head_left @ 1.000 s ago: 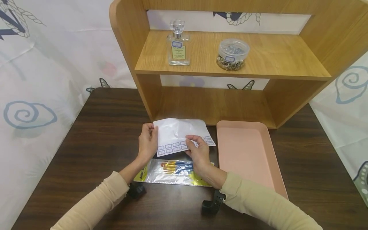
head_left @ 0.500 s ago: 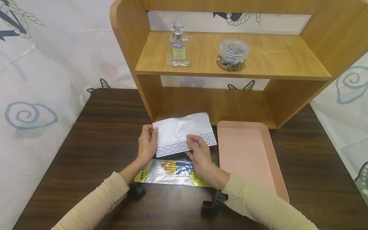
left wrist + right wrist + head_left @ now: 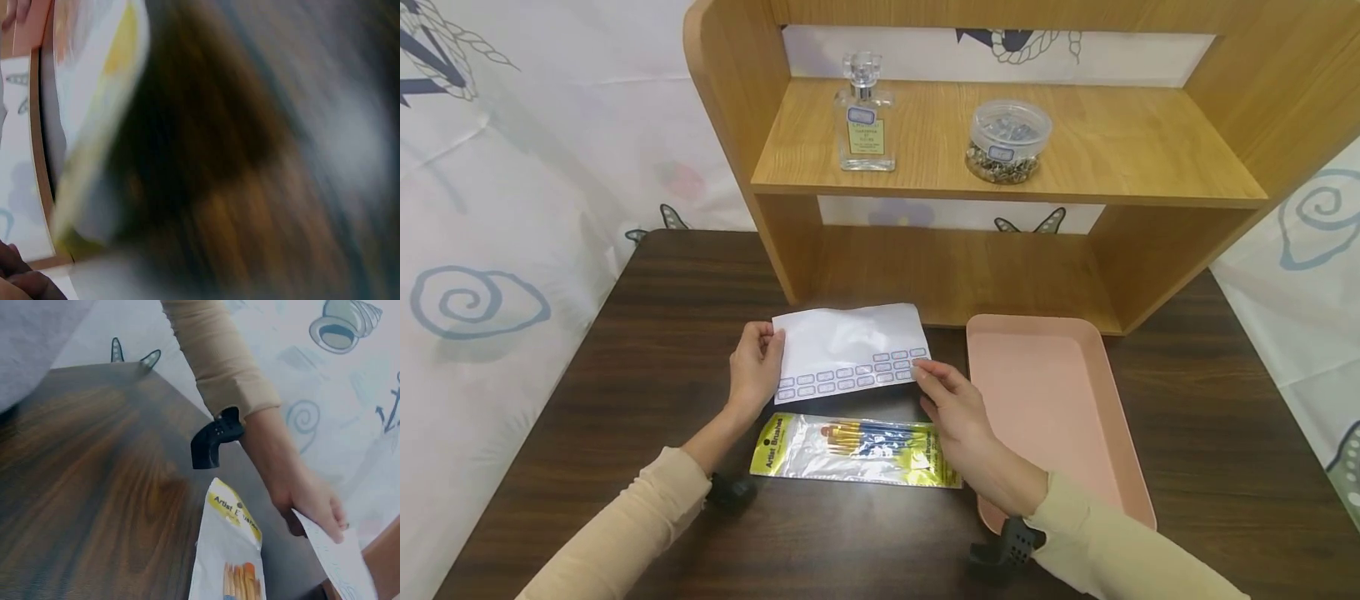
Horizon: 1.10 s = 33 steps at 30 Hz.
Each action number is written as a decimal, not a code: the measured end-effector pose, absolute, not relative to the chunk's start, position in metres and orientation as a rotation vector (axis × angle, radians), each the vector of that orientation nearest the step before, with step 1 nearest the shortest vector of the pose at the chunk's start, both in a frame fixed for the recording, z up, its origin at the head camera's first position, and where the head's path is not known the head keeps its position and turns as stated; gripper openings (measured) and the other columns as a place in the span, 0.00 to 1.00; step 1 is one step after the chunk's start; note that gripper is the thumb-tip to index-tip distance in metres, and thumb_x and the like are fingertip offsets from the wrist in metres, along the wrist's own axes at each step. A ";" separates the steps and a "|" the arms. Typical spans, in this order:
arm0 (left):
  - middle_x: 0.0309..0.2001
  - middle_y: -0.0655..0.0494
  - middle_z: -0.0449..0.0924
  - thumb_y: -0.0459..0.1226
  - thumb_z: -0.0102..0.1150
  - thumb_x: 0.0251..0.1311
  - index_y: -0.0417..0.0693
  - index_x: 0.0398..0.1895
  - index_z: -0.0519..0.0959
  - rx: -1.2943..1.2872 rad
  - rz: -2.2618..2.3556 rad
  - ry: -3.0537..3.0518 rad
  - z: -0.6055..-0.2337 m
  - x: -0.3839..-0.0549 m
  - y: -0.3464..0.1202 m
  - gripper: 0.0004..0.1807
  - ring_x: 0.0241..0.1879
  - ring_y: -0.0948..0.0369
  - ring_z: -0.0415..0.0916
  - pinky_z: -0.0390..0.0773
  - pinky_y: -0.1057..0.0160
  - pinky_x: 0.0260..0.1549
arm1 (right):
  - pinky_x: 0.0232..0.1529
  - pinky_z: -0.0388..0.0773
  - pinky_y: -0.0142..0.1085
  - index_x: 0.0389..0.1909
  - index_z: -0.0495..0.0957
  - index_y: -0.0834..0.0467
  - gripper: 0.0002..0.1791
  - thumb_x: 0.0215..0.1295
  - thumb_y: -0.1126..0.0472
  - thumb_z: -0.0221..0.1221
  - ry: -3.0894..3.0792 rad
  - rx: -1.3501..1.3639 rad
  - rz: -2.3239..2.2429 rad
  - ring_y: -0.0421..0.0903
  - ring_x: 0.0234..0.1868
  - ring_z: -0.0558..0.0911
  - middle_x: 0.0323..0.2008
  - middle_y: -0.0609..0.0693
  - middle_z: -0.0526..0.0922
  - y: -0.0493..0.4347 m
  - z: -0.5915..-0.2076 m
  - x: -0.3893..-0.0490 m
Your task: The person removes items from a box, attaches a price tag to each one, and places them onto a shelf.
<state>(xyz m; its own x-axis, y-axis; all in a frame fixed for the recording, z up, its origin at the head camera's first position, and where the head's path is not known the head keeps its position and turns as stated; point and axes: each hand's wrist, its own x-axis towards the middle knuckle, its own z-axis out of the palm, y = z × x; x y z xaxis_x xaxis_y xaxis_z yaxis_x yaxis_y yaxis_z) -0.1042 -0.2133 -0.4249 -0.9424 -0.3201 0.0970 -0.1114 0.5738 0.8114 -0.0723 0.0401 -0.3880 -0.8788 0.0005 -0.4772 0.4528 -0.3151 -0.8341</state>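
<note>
A white sheet of small blue-bordered labels (image 3: 850, 342) is held up over the table in the head view. My left hand (image 3: 756, 367) grips its left edge, thumb in front. At the lower right corner, the thumb and fingers of my right hand (image 3: 955, 408) pinch the sheet's edge. Rows of labels run along the bottom of the sheet; the upper part is bare. Just below lies a clear packet of artist brushes (image 3: 857, 450) with yellow ends. The right wrist view shows my left hand (image 3: 312, 503) with the sheet (image 3: 337, 556), and the brush packet (image 3: 228, 550) beside them.
A wooden shelf unit (image 3: 1000, 196) stands behind the sheet. On its upper board are a glass perfume bottle (image 3: 867, 137) and a round clear jar (image 3: 1007, 142) of small metal pieces, both labelled. A pink tray (image 3: 1045, 392) lies right of the packet on the dark table (image 3: 625, 358).
The sheet and my left hand have shifted left. My right hand has moved right, from the middle of the label rows to the sheet's lower right corner, uncovering more labels and the brush packet.
</note>
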 end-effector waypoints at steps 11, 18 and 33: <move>0.34 0.44 0.76 0.40 0.48 0.68 0.37 0.46 0.71 0.366 -1.244 -2.718 -0.435 -0.109 -0.231 0.14 0.28 0.55 0.73 0.69 0.70 0.23 | 0.40 0.77 0.34 0.47 0.78 0.57 0.11 0.64 0.63 0.58 1.832 0.494 -2.129 0.43 0.34 0.76 0.39 0.45 0.78 0.056 -0.371 -0.066; 0.35 0.44 0.78 0.40 0.49 0.67 0.37 0.45 0.72 0.348 -1.140 -2.789 -0.436 -0.111 -0.237 0.14 0.30 0.54 0.73 0.67 0.65 0.27 | 0.37 0.77 0.33 0.47 0.79 0.56 0.11 0.64 0.62 0.58 1.829 0.470 -2.145 0.42 0.32 0.76 0.34 0.45 0.77 0.048 -0.370 -0.069; 0.40 0.45 0.79 0.38 0.55 0.63 0.40 0.45 0.77 0.215 -1.075 -2.802 -0.417 -0.110 -0.228 0.12 0.35 0.53 0.72 0.68 0.62 0.33 | 0.40 0.77 0.36 0.45 0.78 0.62 0.12 0.62 0.65 0.60 1.910 0.406 -2.196 0.50 0.43 0.80 0.37 0.48 0.82 0.045 -0.374 -0.077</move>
<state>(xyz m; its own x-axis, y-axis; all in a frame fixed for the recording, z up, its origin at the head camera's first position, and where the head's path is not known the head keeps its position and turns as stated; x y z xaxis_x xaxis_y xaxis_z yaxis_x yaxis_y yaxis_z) -0.1102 -0.2278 -0.4172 -0.9811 -0.1795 0.0723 -0.0851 0.7359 0.6718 -0.0768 0.0451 -0.3743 -0.9418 0.0272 -0.3350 0.3280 -0.1432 -0.9338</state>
